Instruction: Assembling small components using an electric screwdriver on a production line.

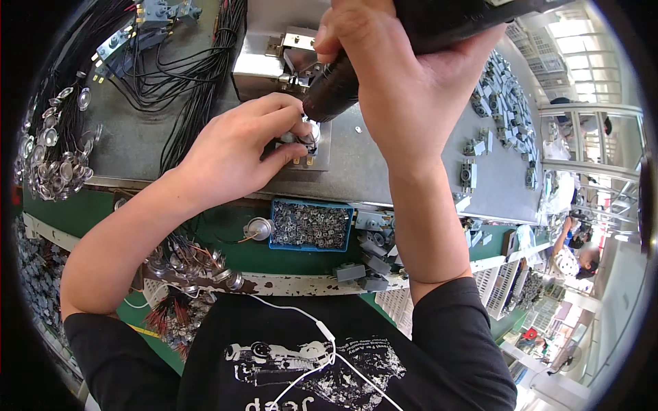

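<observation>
My right hand (418, 85) is wrapped round a black power screwdriver (336, 85), its nose pointing down and left. Right under that nose sits a small part with a shiny silver face and brass tabs (310, 139), on a metal plate (321, 164). My left hand (229, 144) pinches this part between thumb and fingers from its left side. Fingers and tool cover much of it, and the driver's tip is hidden. Behind stands a metal fixture (293, 58) with a clamp-like block.
A blue tray (308, 248) of small metal pieces lies at the near edge, beside a round silver disc part (258, 229). Grey blocks (507, 103) are heaped at right. Black cables (199, 75) and wired silver discs (58, 147) lie at left. Another person (576, 260) sits far right.
</observation>
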Demonstrator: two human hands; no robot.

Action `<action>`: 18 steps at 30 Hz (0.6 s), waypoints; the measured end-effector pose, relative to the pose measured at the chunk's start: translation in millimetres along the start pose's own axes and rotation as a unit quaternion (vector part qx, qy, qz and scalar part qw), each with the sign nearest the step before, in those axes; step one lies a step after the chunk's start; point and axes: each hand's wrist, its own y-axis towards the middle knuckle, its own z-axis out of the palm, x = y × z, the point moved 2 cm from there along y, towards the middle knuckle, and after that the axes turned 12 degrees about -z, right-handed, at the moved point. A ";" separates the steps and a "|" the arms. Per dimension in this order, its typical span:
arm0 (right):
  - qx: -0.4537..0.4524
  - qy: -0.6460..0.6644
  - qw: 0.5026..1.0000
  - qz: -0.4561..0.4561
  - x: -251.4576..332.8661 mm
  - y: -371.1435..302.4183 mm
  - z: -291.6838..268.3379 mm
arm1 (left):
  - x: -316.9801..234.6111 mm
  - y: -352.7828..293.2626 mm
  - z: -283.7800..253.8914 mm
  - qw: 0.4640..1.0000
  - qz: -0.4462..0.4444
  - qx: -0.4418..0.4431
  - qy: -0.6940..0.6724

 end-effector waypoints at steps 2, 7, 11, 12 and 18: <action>-0.112 0.021 0.981 0.155 23.8 -6.6 16.4 | 0.7 -1.3 0.5 1.000 0.004 -0.006 0.008; -0.239 0.045 0.930 0.276 33.3 -19.8 12.5 | 1.8 -2.8 -3.8 0.996 0.040 -0.029 0.069; -0.261 0.043 0.933 0.243 52.0 -29.7 -43.5 | -43.7 -9.9 -5.1 0.966 0.148 -0.057 0.203; -0.264 0.048 0.935 0.230 40.7 -29.3 -57.3 | -49.2 -16.8 1.4 0.961 0.177 0.021 0.210; -0.267 0.097 0.951 0.124 25.7 -22.5 -31.1 | -42.1 -37.4 53.3 0.904 0.238 0.207 0.289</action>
